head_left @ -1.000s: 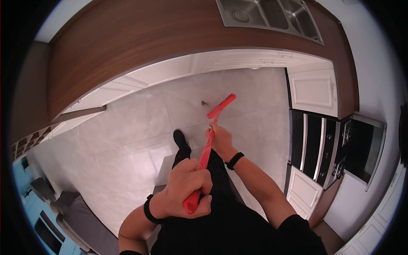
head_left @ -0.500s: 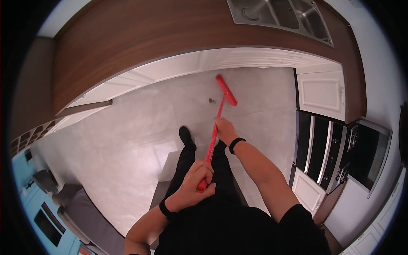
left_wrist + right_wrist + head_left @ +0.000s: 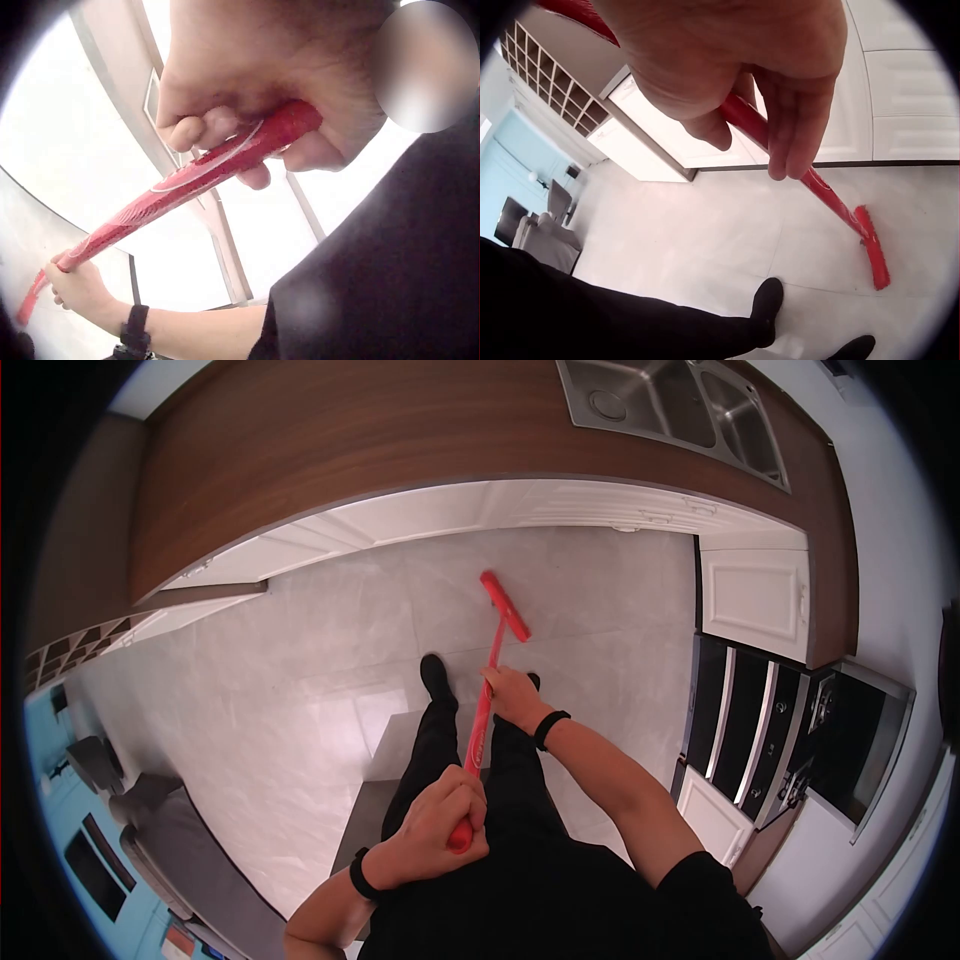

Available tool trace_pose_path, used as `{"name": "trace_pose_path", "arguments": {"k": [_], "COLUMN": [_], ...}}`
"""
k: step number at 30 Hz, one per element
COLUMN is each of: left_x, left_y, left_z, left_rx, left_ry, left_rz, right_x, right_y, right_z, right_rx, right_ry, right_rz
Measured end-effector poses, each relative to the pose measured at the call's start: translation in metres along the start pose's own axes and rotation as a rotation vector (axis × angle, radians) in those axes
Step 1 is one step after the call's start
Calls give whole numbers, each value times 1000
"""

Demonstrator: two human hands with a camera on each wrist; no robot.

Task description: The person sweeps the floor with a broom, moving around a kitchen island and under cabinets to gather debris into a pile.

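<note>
A long red broom runs from near my waist down to the floor. My left hand grips the top end of its handle, and the rounded tip pokes out by the thumb. Lower down the handle, my right hand holds on; in the right wrist view its thumb and fingers wrap the shaft. The broom head, red with a bristly edge, lies on the pale floor ahead of my feet. A small dark clump on the floor is mostly hidden at the head.
A brown counter with white cabinets curves across the front, with a steel sink at its right. A black oven unit stands right. At lower left is a grey sofa. Two black shoes stand on the tiles.
The broom head swung to the right past the dark clump and turned, then came left and nearer onto the clump's spot. Both hands kept their hold and moved with the handle.
</note>
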State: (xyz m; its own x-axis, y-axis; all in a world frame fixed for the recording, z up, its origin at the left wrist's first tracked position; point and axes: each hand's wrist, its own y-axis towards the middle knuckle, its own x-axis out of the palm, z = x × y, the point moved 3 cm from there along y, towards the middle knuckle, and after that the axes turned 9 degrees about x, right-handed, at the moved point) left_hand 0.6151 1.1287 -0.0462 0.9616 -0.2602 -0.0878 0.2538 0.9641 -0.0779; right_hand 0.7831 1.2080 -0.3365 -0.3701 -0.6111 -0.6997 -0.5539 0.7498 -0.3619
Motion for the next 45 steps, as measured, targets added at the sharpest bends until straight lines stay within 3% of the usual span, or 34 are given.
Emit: {"name": "trace_pose_path", "arguments": {"k": [5, 12, 22, 24, 31, 33, 39, 45], "left_x": [-6, 1, 19, 21, 9, 5, -3, -6], "left_y": [-5, -2, 19, 28, 49, 49, 40, 23], "left_z": [15, 30, 4, 1, 6, 10, 32, 49], "left_rx": [74, 202, 243, 241, 248, 241, 269, 335], "left_ry": [37, -28, -13, -6, 103, 117, 119, 98], "left_rz": [10, -79, -231, -225, -157, -164, -198, -201], "right_x": [-19, -44, -20, -15, -4, -6, -28, -44], "right_y": [-23, -53, -70, -64, -19, -13, -11, -37], "right_z": [-25, -15, 25, 25, -3, -10, -37, -37], "right_rx": [54, 137, 242, 344, 308, 361, 332, 273], "right_ry": [3, -55, -34, 10, 199, 275, 165, 168], "right_rz": [31, 163, 279, 255, 358, 234, 363, 345]}}
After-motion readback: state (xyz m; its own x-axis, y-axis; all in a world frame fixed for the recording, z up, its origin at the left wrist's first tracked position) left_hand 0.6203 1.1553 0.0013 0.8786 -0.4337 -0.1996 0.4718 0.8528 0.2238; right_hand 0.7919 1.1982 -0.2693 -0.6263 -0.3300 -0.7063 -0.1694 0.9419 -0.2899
